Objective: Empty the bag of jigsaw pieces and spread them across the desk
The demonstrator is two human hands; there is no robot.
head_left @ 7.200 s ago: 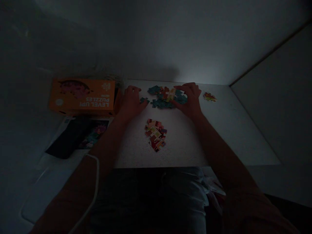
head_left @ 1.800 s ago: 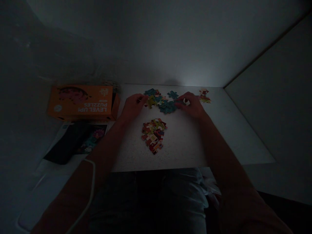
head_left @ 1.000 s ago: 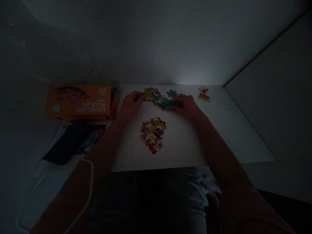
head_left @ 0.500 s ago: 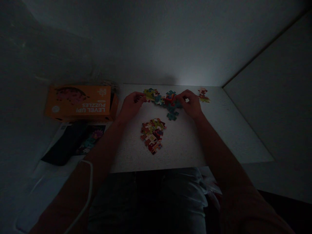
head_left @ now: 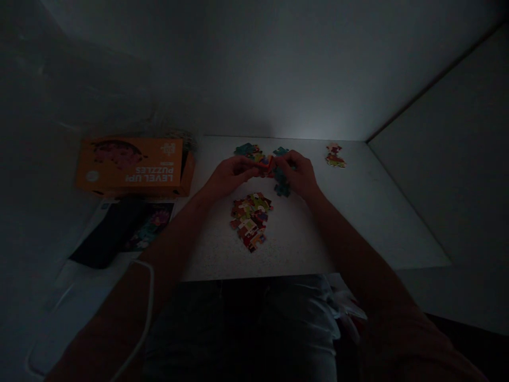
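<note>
The scene is very dim. Both my hands meet above the far middle of a white table (head_left: 358,228). My left hand (head_left: 230,176) and my right hand (head_left: 298,172) have their fingers curled around a small reddish puzzle piece (head_left: 265,162) held between them. A joined strip of teal pieces (head_left: 281,183) hangs or lies just under my right hand. Loose teal and yellow pieces (head_left: 248,150) lie beyond my fingers. A cluster of red and yellow joined pieces (head_left: 251,218) lies nearer to me.
An orange puzzle box (head_left: 131,165) lettered "LEVEL UP! PUZZLES" stands at the left. A dark flat object on a printed sheet (head_left: 119,228) lies in front of it. A small red-yellow piece group (head_left: 335,155) sits at the far right. A white cable (head_left: 147,297) crosses my left arm.
My hands have come together from either side of the teal pieces. My left hand moved right, my right hand moved slightly nearer, and both now pinch the reddish piece between them.
</note>
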